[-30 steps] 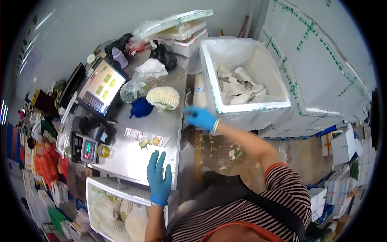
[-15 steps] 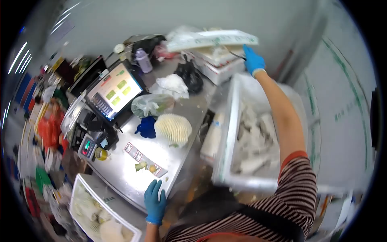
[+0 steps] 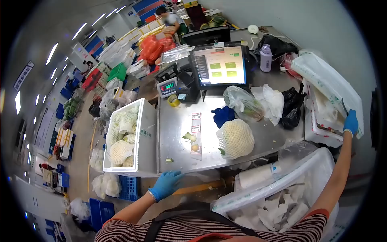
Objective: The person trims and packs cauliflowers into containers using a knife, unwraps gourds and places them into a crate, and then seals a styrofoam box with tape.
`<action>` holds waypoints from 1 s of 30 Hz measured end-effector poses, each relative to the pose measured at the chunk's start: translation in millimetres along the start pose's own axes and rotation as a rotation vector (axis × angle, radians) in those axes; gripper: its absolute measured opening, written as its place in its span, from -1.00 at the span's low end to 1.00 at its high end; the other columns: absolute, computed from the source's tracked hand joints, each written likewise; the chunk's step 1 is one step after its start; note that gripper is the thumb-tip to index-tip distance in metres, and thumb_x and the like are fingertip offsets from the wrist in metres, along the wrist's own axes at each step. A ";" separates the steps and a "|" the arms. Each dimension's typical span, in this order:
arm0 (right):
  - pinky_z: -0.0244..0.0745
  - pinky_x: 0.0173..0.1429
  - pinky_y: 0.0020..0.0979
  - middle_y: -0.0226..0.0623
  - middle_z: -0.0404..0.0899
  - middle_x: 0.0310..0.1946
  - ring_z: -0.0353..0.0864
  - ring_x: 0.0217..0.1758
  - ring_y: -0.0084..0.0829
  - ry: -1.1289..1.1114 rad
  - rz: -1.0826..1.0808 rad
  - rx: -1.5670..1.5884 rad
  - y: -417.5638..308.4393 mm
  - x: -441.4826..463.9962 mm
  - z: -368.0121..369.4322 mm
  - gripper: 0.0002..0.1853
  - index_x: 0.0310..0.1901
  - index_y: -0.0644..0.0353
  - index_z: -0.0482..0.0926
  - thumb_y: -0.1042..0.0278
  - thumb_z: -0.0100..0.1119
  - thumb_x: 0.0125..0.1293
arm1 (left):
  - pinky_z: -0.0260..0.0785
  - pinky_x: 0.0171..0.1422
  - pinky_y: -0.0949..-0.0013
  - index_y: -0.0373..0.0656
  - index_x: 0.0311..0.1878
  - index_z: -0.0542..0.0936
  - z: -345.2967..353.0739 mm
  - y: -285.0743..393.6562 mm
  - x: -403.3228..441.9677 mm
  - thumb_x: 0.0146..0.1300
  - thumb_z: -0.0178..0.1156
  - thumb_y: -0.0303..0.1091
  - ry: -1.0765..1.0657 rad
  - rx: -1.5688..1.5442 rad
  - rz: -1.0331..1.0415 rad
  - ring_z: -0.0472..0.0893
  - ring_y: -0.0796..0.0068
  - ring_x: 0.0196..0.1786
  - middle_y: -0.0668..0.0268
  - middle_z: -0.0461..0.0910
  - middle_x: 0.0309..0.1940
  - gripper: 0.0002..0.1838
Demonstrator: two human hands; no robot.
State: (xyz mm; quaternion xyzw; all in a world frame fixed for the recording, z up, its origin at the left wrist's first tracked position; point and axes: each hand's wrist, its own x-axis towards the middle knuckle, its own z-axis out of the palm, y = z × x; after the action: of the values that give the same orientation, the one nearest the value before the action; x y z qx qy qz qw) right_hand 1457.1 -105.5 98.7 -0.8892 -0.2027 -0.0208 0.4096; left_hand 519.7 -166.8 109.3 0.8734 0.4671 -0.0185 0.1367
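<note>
My left hand, in a blue glove, rests at the near edge of the metal table, fingers apart and nothing in it. Far to the right, my right hand, also gloved, is at a foam lid leaning over a foam box; a thin dark object shows at its fingers. A net-wrapped round vegetable sits on the table beside a dark blue cloth. Left of it lie a label strip and vegetable scraps.
A foam box of net-wrapped vegetables stands left. A screen, scale and purple bottle stand at the back. A bin of white scraps is near right. A person is far off.
The view has swung left. My right hand has gone from beside the scrap bin to the foam lid, where the thin dark object shows. My left hand stays near the table edge.
</note>
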 end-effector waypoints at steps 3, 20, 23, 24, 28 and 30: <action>0.40 0.29 -0.20 -0.06 0.33 0.44 0.55 0.24 -0.07 -0.046 -0.147 0.029 -2.3 -4.0 4.0 -0.36 0.55 -0.08 0.12 0.25 0.01 0.47 | 0.41 0.24 0.10 -0.12 0.24 0.54 13.0 -5.8 -11.5 0.34 0.19 -0.24 -0.028 -0.058 0.004 0.57 0.01 0.13 0.07 0.56 0.14 -0.58; 0.46 0.37 -0.13 -0.08 0.19 0.51 0.47 0.35 0.01 -0.046 -0.114 -0.414 0.2 51.6 92.1 -0.16 0.52 -0.08 0.12 0.55 0.26 0.25 | 0.46 0.19 0.08 -0.10 0.23 0.55 50.1 -28.6 -105.2 0.40 0.10 -0.11 -0.230 -0.031 -0.186 0.60 0.01 0.09 0.04 0.62 0.06 -0.57; 0.47 0.36 -0.15 -0.07 0.20 0.50 0.47 0.35 0.03 -0.053 -0.229 -0.772 2.6 35.1 93.3 -0.11 0.52 -0.04 0.12 0.51 0.35 0.19 | 0.45 0.21 0.07 -0.11 0.24 0.54 46.8 -10.4 -102.8 0.40 0.09 -0.10 -0.245 -0.067 -0.205 0.60 -0.01 0.09 0.02 0.61 0.09 -0.56; 0.44 0.38 -0.13 -0.06 0.07 0.55 0.44 0.37 0.03 -0.194 -0.209 -0.696 1.3 30.0 83.0 0.03 0.54 0.02 0.04 0.46 0.46 0.07 | 0.46 0.19 0.07 -0.11 0.24 0.54 46.5 -7.2 -102.6 0.40 0.09 -0.09 -0.209 -0.059 -0.178 0.60 -0.01 0.08 0.03 0.61 0.09 -0.56; 0.42 0.33 -0.07 0.11 0.38 0.34 0.49 0.28 0.10 -0.302 -0.326 -0.658 -5.0 -3.7 45.1 -0.23 0.26 0.24 0.46 0.01 0.46 0.05 | 0.46 0.23 0.07 -0.09 0.25 0.57 45.2 -9.5 -107.7 0.44 0.08 -0.05 -0.207 -0.099 -0.210 0.62 -0.05 0.08 -0.06 0.59 0.12 -0.55; 0.48 0.20 -0.06 0.20 0.56 0.10 0.56 0.15 0.18 -0.276 -0.366 -0.595 9.0 -10.7 30.5 -0.35 0.09 0.35 0.54 0.02 0.39 0.06 | 0.49 0.15 0.09 -0.08 0.21 0.58 50.8 -20.3 -115.5 0.43 0.10 -0.07 -0.160 -0.079 -0.159 0.64 -0.02 0.02 -0.01 0.60 0.10 -0.58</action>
State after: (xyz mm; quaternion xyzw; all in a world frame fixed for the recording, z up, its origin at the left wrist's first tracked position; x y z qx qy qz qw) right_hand 1446.8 -92.0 69.8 -0.9128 -0.3966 -0.0316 0.0918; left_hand 442.8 -262.8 74.4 0.8231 0.5230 -0.0805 0.2059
